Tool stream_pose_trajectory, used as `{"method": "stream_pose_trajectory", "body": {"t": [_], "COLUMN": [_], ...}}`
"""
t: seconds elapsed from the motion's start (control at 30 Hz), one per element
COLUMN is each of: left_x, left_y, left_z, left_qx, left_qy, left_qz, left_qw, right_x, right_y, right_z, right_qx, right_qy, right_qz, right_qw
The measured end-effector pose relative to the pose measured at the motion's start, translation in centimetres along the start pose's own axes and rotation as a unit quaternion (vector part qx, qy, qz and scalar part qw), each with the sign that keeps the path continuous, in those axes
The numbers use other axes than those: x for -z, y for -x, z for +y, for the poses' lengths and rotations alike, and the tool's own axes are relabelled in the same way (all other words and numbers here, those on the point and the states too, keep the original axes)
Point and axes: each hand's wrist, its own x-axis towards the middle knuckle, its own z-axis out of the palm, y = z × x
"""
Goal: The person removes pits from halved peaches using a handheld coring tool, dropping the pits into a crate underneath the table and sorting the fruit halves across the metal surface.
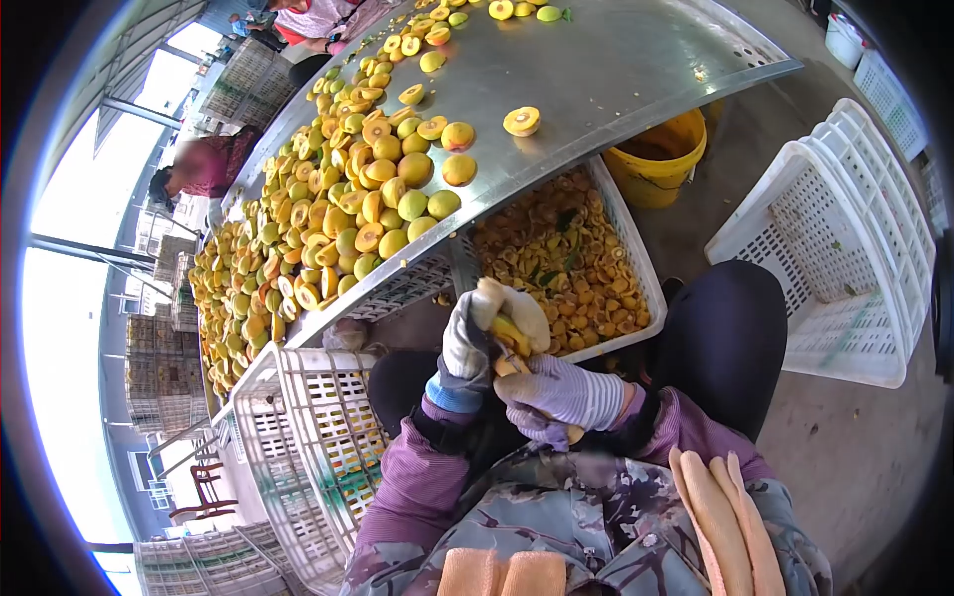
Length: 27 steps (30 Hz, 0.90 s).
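My left hand [494, 323], in a whitish work glove, is closed around a yellow peach piece [511, 336], mostly covered by the fingers. Just below and to the right, my right hand [561, 397] wears a lavender-striped glove. It is wrapped around a small tool with a tan handle [574, 434], whose end pokes out under the fist; its working end is against the fruit and hard to make out. Both hands meet above my lap, in front of a white crate [653, 288] full of orange-brown fruit scraps and a few green leaves.
A metal table [586, 74] carries a large heap of halved peaches [338, 199]. A yellow bucket [661, 159] stands beneath its edge. White plastic crates stand at the right [825, 248] and left [313, 427] of my knees. Two people work along the table's far left side.
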Motion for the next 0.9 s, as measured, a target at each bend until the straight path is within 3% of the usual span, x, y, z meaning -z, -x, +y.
{"method": "stream_pose_trajectory", "body": {"t": [0.07,0.1,0.13,0.17,0.2,0.27,0.3,0.33,0.37,0.4,0.47,0.5,0.53,0.57,0.6,0.67,0.73,0.8,0.83,0.9], "left_x": [-2.0,-1.0,2.0,4.9,7.3,8.8,13.1,6.7,8.7,10.7,10.2,10.3,8.9,9.6,11.2,11.0,11.8,13.9,14.7,14.8], "left_y": [-0.5,-0.4,0.8,2.0,4.9,9.8,15.0,13.3,16.8,19.3,16.5,13.9,9.6,6.6,4.0,-2.9,-8.1,-11.5,-12.5,-13.6], "left_z": [1.5,1.7,1.7,1.7,3.5,9.4,11.0,15.3,17.3,16.7,17.9,17.1,16.4,14.6,13.4,10.7,8.2,5.7,4.9,4.8], "left_qx": [0.019,-0.019,-0.119,-0.203,-0.242,-0.25,-0.213,0.033,0.194,0.139,0.181,0.127,0.17,0.073,0.02,0.09,0.138,0.18,0.192,0.192], "left_qy": [0.059,-0.056,-0.301,-0.523,-0.703,-0.579,-0.633,-0.53,-0.662,-0.814,-0.746,-0.727,-0.626,-0.744,-0.807,-0.748,-0.78,-0.823,-0.845,-0.85], "left_qz": [0.202,0.262,0.267,0.324,0.352,0.467,0.528,0.673,0.616,0.54,0.577,0.568,0.572,0.467,0.336,0.266,0.151,0.025,-0.008,-0.03], "left_qw": [0.977,0.963,0.908,0.762,0.568,0.62,0.524,0.515,0.38,0.161,0.279,0.364,0.503,0.473,0.485,0.602,0.591,0.539,0.498,0.49], "right_x": [0.5,0.7,0.9,1.5,3.9,6.8,6.2,5.4,5.1,5.5,7.2,7.6,7.2,6.4,5.9,5.9,5.9,6.0,6.0,5.9], "right_y": [0.4,0.5,0.4,-0.5,-2.6,-4.3,-4.5,-4.4,-4.7,-5.1,-5.8,-6.1,-5.9,-5.3,-4.9,-4.7,-4.6,-4.4,-4.3,-4.0], "right_z": [-0.4,-0.6,-0.8,0.4,2.0,4.1,3.5,3.0,2.8,3.1,4.5,4.8,4.4,3.6,2.9,2.5,2.3,1.7,1.6,1.2], "right_qx": [-0.037,-0.018,0.001,0.103,-0.005,-0.088,-0.093,-0.101,-0.079,-0.079,-0.063,-0.084,-0.083,-0.074,-0.065,-0.056,-0.021,-0.014,-0.016,-0.007], "right_qy": [-0.051,-0.054,-0.059,-0.035,-0.283,-0.349,-0.291,-0.23,-0.153,-0.151,-0.217,-0.206,-0.205,-0.175,-0.147,-0.144,-0.13,-0.14,-0.122,-0.094], "right_qz": [-0.036,-0.047,-0.059,0.021,0.061,0.172,0.182,0.193,0.241,0.235,0.286,0.271,0.271,0.253,0.237,0.237,0.262,0.273,0.278,0.279], "right_qw": [0.997,0.997,0.997,0.994,0.957,0.917,0.935,0.949,0.955,0.957,0.931,0.936,0.937,0.948,0.958,0.959,0.956,0.952,0.953,0.956]}}
